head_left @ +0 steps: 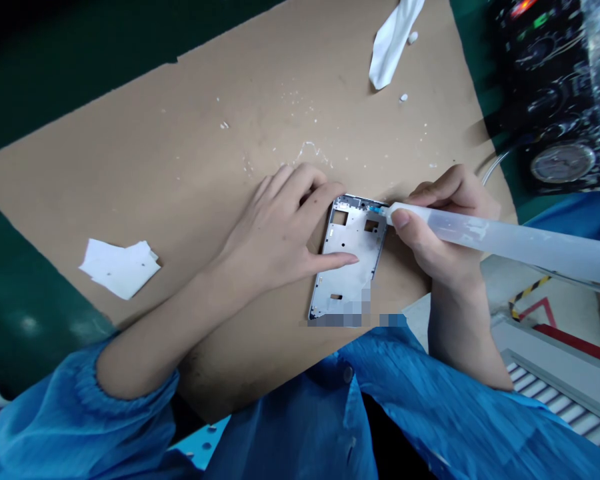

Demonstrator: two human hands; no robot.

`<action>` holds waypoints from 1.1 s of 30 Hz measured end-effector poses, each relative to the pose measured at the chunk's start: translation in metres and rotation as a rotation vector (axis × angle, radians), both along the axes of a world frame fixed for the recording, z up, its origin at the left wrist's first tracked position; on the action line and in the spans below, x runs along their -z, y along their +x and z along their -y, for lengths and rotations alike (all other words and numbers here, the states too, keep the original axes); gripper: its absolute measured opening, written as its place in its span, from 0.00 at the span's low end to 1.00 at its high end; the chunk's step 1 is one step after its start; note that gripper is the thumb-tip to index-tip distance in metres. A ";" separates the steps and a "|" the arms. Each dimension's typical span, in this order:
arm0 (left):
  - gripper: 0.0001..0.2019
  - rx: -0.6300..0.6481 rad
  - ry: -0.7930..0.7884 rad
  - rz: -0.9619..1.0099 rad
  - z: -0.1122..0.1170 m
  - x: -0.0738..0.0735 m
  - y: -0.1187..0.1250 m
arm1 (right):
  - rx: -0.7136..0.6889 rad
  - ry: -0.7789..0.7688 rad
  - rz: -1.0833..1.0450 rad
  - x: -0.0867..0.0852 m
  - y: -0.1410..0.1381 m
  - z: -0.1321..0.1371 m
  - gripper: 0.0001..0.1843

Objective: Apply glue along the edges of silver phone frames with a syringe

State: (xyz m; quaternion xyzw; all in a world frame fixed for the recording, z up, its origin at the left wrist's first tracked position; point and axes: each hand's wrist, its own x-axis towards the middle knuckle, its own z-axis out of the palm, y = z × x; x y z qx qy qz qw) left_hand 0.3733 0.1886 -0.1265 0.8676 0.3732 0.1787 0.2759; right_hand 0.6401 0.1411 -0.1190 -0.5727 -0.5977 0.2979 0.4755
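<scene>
A thin silver phone frame (350, 267) with square cut-outs lies on the brown cardboard (220, 193), close to its near edge. My left hand (290, 227) steadies it, with the thumb stretched across its face and the index finger at its upper left corner. In my right hand (440, 227) is a translucent white glue syringe (510, 240), its barrel running off to the right. My fingers grip it near the front end, and its blue tip (377, 209) is at the frame's upper right corner. Whether the tip touches the frame, I cannot tell.
A folded white paper piece (121, 268) lies at the left of the cardboard, a white cloth strip (394, 43) at the top. White specks dot the surface. At the right stands a black box with a round gauge (563, 163), a thin tube (497, 163) leading from it.
</scene>
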 end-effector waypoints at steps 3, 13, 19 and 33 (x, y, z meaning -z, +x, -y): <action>0.34 -0.002 0.000 0.005 0.000 0.000 0.000 | 0.004 -0.024 -0.011 -0.001 0.000 0.001 0.25; 0.35 0.003 0.005 0.016 0.000 0.003 -0.001 | 0.005 -0.056 -0.002 -0.004 0.000 0.002 0.26; 0.35 0.003 0.016 0.012 -0.001 0.003 0.000 | 0.013 -0.065 0.014 -0.006 -0.001 0.002 0.26; 0.35 0.005 0.005 0.014 0.000 0.002 0.000 | -0.003 -0.068 0.029 -0.005 0.000 0.004 0.25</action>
